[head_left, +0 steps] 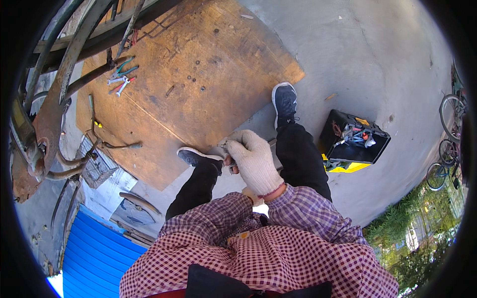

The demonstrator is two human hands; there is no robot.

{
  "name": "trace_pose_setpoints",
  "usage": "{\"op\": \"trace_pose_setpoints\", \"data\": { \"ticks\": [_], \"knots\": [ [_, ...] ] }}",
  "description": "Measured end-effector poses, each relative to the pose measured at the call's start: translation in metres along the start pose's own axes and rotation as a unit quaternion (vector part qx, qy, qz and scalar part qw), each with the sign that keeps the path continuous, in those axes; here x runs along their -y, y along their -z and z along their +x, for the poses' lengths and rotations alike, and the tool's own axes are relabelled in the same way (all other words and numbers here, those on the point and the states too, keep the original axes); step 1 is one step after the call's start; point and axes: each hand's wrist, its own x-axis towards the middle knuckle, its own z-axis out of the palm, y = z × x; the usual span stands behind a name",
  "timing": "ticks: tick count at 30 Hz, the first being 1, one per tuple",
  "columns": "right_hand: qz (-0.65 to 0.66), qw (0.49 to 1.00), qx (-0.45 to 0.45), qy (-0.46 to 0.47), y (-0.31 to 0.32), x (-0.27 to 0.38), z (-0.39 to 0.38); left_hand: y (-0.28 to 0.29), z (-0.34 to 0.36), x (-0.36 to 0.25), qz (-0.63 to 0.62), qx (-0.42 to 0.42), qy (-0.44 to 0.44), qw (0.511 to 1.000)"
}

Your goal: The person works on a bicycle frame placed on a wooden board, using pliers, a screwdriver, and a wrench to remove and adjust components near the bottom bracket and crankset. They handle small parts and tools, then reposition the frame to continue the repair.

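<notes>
My right hand (pixel 251 159), in a cream knitted glove, is closed at the middle of the view. Some small dull metal shows at its fingers, too small to name. My left hand (pixel 230 164) is mostly hidden beneath it; bare fingertips show beside the right glove's fingers, and what they hold cannot be made out. Below the hands are my dark-trousered legs and sneakers (pixel 284 103), one at the edge of a stained wooden board (pixel 149 99).
Pliers and wrenches (pixel 120 81) lie on the board. Bent rusty metal frames (pixel 54 139) crowd the left, with a wire basket (pixel 94 169). A black toolbox (pixel 355 154) on a yellow base stands right on concrete. Bicycles (pixel 449 119) line the far right.
</notes>
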Motion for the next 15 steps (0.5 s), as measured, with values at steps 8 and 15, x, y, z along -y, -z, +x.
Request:
{"op": "trace_pose_setpoints", "data": {
  "ticks": [8,15],
  "knots": [
    [-0.063,0.998,-0.030,-0.004,0.019,-0.017,0.012,0.003,-0.026,-0.013,-0.065,0.060,0.027,0.996],
    [-0.092,0.992,-0.071,0.040,0.060,-0.023,0.040,0.060,-0.067,-0.047,-0.188,0.095,0.089,0.974]
  ]
}}
